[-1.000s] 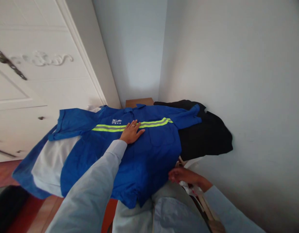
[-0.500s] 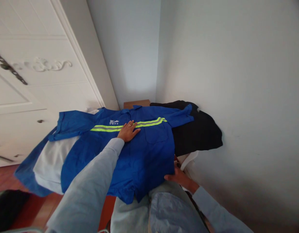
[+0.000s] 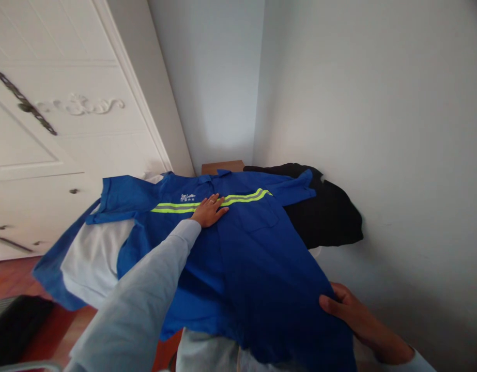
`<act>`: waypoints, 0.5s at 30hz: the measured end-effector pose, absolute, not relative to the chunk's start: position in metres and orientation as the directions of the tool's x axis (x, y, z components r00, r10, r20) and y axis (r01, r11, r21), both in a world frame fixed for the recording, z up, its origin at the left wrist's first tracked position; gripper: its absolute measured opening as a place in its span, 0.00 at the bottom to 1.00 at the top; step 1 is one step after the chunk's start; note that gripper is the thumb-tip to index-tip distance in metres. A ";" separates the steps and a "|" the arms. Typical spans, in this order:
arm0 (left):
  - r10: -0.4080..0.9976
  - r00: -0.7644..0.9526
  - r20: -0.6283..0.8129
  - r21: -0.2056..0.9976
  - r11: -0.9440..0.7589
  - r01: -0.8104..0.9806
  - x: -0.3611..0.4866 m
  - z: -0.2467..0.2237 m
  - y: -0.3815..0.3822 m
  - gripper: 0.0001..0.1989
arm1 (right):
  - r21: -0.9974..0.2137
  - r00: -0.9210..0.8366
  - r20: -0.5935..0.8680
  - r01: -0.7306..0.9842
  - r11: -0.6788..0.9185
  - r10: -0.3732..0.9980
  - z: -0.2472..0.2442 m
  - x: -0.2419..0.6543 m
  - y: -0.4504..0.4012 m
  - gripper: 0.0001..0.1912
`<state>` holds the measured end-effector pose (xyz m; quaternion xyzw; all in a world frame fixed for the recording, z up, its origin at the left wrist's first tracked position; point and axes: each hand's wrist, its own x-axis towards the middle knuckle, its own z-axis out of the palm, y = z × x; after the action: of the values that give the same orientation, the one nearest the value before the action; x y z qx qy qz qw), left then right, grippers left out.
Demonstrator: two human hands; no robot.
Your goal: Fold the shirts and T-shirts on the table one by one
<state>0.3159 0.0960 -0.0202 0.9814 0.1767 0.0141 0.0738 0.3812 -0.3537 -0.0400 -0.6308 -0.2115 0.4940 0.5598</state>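
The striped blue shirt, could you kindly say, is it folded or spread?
Spread out: the striped blue shirt has both sleeves extended, and the right hand holds its edge.

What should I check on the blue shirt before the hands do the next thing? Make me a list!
1. Left hand resting palm down on the blue shirt, across the bright stripe: ok.
2. Right hand holding the shirt's edge, thumb on top: ok.
3. Both short sleeves spread out to the sides: ok.
4. Bottom of the shirt lying straight: not ok, its hem is uneven and one side stretches out to the right hand.
5. Shirt clear of the black cloth: not ok, one sleeve lies over it.
6. Front buttons closed: cannot tell, they don't show clearly.
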 end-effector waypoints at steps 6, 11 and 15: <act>0.364 0.931 -0.005 0.159 -0.919 0.361 0.313 -0.019 0.095 0.36 | -0.874 0.493 -0.436 -0.431 -0.224 0.753 -0.086 0.375 -0.354 0.31; 0.454 0.891 0.002 0.143 -0.882 0.449 0.310 -0.018 0.101 0.36 | -0.838 0.198 -0.411 -0.465 -0.284 0.890 -0.105 0.356 -0.355 0.44; 0.464 0.885 -0.034 0.143 -0.875 0.463 0.308 -0.017 0.103 0.37 | -0.823 0.131 -0.451 -0.444 -0.355 0.883 -0.106 0.333 -0.351 0.48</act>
<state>0.3081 0.1028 -0.0175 0.9681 0.2393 0.0007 0.0738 0.3335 -0.3511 -0.1058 -0.5339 -0.2057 0.6264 0.5293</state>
